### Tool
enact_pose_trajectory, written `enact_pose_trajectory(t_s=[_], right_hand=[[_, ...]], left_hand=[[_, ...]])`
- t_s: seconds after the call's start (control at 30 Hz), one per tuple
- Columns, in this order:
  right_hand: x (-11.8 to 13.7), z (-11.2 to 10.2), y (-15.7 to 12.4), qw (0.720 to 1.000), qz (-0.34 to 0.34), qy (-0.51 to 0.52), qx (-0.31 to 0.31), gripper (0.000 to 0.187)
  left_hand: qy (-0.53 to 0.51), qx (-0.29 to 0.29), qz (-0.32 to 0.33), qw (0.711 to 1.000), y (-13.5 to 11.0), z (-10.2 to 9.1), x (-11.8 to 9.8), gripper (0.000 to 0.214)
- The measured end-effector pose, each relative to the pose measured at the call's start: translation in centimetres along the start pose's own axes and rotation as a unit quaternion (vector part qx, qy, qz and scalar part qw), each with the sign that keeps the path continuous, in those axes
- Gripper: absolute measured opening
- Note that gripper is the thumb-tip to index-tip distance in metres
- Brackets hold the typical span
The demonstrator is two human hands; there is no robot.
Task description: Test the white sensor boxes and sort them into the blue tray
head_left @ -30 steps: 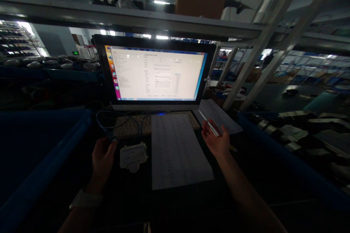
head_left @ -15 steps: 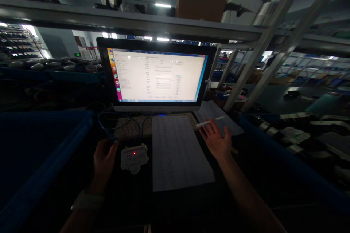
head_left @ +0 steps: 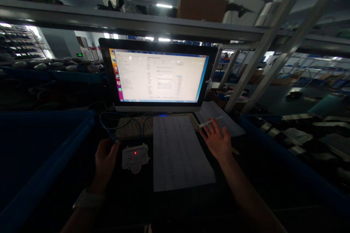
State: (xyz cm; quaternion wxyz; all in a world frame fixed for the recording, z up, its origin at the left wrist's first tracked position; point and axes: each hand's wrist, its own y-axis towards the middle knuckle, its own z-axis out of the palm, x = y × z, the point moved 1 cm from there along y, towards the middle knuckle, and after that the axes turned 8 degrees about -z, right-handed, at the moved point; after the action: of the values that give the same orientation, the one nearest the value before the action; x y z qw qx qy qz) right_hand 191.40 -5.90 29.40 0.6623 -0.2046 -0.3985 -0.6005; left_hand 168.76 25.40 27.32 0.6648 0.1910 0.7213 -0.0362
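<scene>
The left hand [head_left: 105, 157] is closed in a pinch, thumb pressed toward the curled fingers, with the end of a blue cable [head_left: 105, 127] between them; the other fingertips are lost in shadow. From the pinch the cable runs up and away in a loop toward the keyboard [head_left: 129, 127]. The right hand [head_left: 218, 143] is open, palm up, fingers spread and thumb well apart from them. A white pen [head_left: 203, 124] lies slantwise at its fingertips, touching them; whether two fingers nip it cannot be told.

The device [head_left: 133, 162] lies flat just to the right of the left hand, apart from it. It is a pale, shallow case with small tabs along its edges and a rounded lobe on the side nearest the person. A red light [head_left: 135, 153] glows on its face, near the far edge. The print around the light is too small to read.

Between the two hands, right of the device, lies a printed sheet [head_left: 179, 160], its far end over the keyboard. A second sheet [head_left: 232, 123] lies just beyond the right hand. The monitor [head_left: 161, 80], lit, stands beyond both hands. A blue bin [head_left: 68, 142] is left of the left hand; another bin [head_left: 287, 162], full of parts, is right of the right hand.
</scene>
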Motion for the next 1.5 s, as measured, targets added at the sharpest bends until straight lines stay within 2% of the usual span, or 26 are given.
enact_pose_trajectory(t_s=[0.1, 0.23, 0.37, 0.47, 0.57, 0.67, 1.03, 1.23, 1.5], right_hand=[[-0.3, -0.2, 0.2, 1.000, -0.003, -0.005, -0.005, 0.039], [-1.0, -1.2, 1.0, 0.994, -0.044, -0.077, -0.070, 0.026], [-1.6, -1.7, 1.2, 0.988, -0.061, -0.111, -0.090, 0.029], [-1.7, -1.6, 0.7, 0.973, -0.088, -0.206, -0.054, 0.029], [-1.8, -1.5, 0.1, 0.932, -0.132, -0.336, 0.008, 0.026], [-2.0, -1.6, -0.3, 0.906, -0.133, -0.401, 0.036, 0.029], [-2.0, -1.5, -0.6, 0.890, -0.102, -0.440, 0.056, 0.031], [-2.4, -2.0, -0.3, 0.885, -0.130, -0.439, 0.088, 0.027], [-2.5, -2.7, 0.0, 0.841, -0.131, -0.507, 0.134, 0.029]], left_hand=[[-0.004, 0.002, 0.000, 1.000, 0.0, 0.0, -0.1, 0.034], [-0.012, 0.005, -0.010, 1.000, 0.0, 0.1, -0.1, 0.034], [-0.013, 0.001, -0.004, 1.000, 0.2, 0.1, 0.3, 0.036], [-0.012, -0.001, -0.006, 1.000, 0.2, 0.1, 0.4, 0.036], [-0.015, 0.008, 0.000, 1.000, 0.2, 0.0, 0.3, 0.036], [-0.022, 0.014, 0.006, 1.000, 0.1, 0.0, 0.3, 0.034], [-0.029, 0.008, -0.017, 0.999, 0.1, 0.1, 0.1, 0.037], [-0.035, 0.015, -0.008, 0.999, 0.1, 0.1, 0.2, 0.035], [-0.037, 0.002, -0.006, 0.999, 0.2, 0.2, 0.3, 0.036]])
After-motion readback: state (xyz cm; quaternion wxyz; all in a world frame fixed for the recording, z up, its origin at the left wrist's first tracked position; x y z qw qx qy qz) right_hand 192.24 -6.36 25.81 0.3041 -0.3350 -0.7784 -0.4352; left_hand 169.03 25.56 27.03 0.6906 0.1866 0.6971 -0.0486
